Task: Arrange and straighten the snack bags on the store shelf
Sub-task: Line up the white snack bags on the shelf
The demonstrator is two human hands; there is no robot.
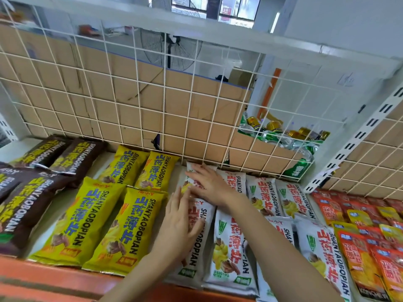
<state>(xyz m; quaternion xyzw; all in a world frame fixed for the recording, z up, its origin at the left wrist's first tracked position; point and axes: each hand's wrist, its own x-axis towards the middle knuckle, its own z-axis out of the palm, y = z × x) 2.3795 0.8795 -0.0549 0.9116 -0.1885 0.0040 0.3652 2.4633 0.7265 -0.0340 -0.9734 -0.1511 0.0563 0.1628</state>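
The snack bags lie flat on the store shelf [72,194] in colour groups: brown bags [28,199] at the left, yellow bags [104,216] next, white bags [261,205] in the middle, orange packets [375,232] at the right. Both hands work the leftmost white column. The right hand [208,186] presses flat, fingers spread, on the rear white bag [192,168] close to the wire grid [130,83]. The left hand [182,221] lies open-palmed on the front white bag [196,253], thumb hooked over its right edge; neither hand seems to be pinching anything, though the palms hide the contact.

To do this step well, slide instead of lifting: keep the palms flat so the puffy packs do not crumple. The front bag is tilted, its near end swinging leftward toward the yellow column, so a gentle clockwise nudge from the left hand would square it with its neighbour [231,251]. The rear bag should butt the front one end to end, without overlap, and the gap to the yellow bags should stay even.
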